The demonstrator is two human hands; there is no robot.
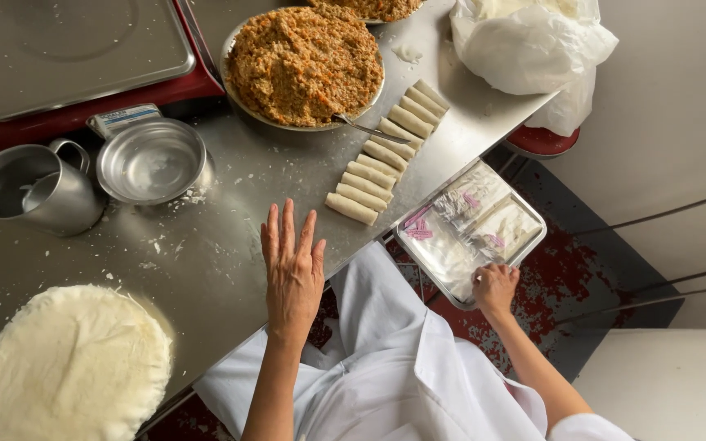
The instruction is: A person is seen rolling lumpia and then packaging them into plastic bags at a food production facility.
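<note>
Seemingly diagonal tray [533, 214] under right hand [495, 287].

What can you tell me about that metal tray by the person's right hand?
The tray is shallow, rectangular and shiny metal with rounded corners, sitting below the table edge, off to its side. Clear plastic bags with pink markings fill it. The right hand grips its near rim. What supports it underneath cannot be seen.
</note>
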